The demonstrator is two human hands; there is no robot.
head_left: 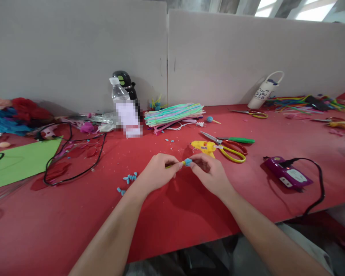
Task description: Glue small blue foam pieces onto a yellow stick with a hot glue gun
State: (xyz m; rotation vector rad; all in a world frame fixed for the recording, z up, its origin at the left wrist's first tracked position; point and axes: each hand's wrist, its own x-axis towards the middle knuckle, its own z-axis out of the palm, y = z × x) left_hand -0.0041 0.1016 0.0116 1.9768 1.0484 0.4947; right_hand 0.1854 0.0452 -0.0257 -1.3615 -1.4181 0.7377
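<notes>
Over the red table, my left hand (163,168) pinches a thin yellow stem, much of it hidden by the fingers. At the stem's end sits a small light-blue flower head (187,162), made of short fuzzy-looking pieces. My right hand (208,170) is closed at the fingertips on the blue head's right side. Several loose short blue pieces (130,178) lie left of my left wrist. Just beyond my right hand are a yellow hot glue gun (204,146) and scissors (232,153) with red and yellow handles.
A bundle of pastel pipe cleaners (174,115) lies at the back beside a plastic bottle (119,90). A purple power box (287,172) with a black cord is at right. Another black cable (71,182) loops near a green sheet (23,163). Grey panels (247,57) stand behind.
</notes>
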